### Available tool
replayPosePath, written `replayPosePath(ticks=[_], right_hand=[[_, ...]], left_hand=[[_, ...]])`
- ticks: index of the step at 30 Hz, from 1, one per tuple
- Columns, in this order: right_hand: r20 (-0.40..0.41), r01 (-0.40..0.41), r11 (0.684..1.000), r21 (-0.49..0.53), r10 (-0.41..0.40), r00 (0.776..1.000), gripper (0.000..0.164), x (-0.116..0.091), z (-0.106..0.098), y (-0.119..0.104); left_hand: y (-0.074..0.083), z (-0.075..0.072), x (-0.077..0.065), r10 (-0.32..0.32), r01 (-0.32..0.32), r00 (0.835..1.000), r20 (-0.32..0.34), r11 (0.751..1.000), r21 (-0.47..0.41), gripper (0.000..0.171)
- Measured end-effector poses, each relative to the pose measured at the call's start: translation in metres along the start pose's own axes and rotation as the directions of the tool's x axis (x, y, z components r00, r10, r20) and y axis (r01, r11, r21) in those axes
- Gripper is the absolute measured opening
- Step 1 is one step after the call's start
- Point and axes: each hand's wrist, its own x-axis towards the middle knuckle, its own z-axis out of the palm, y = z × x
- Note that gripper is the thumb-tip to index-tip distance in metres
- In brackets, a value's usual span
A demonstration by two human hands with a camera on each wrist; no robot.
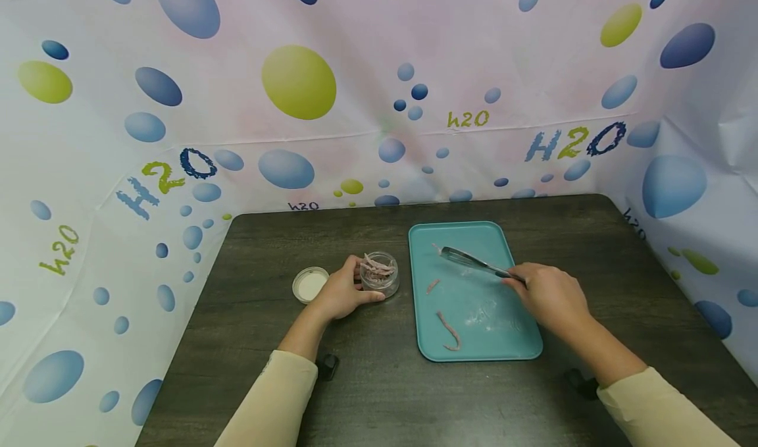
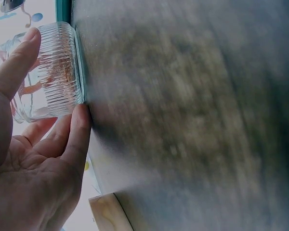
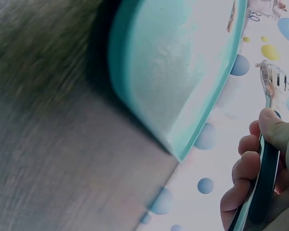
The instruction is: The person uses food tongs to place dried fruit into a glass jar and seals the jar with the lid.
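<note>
My left hand (image 1: 342, 292) holds a small clear glass jar (image 1: 387, 289) upright on the table, thumb on the near side and fingers on the far side. Pinkish strips (image 1: 378, 270) fill the jar, some poking up at its mouth. In the left wrist view, the ribbed jar wall (image 2: 60, 72) shows between thumb and fingers. My right hand (image 1: 551, 295) grips metal tongs with dark handles (image 1: 474, 261) over the teal tray (image 1: 491, 325). A bit of pink strip (image 1: 437, 248) shows at the tongs' tips. Two more strips (image 1: 449, 330) lie along the tray's left side.
A round whitish lid (image 1: 310, 284) lies left of the jar on the dark wood table (image 1: 367, 394). Whitish smears (image 1: 482, 314) mark the tray. A bubble-printed sheet (image 1: 355, 124) hangs behind the table and at both sides.
</note>
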Motion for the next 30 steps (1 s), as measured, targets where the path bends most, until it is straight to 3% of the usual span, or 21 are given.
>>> replayPosePath(ticks=[20,30], right_hand=[[-0.031,0.084,0.996,0.032,-0.083,0.996,0.020,0.010,-0.012,-0.044],[-0.018,0.119,0.991,0.058,-0.118,0.993,0.016,0.017,-0.008,-0.062]], left_hand=[[-0.005,0.001,0.002,0.008,-0.008,1.000,-0.002,1.000,-0.001,0.071],[-0.006,0.002,0.004,0.004,-0.004,1.000,0.002,1.000,-0.003,0.073]])
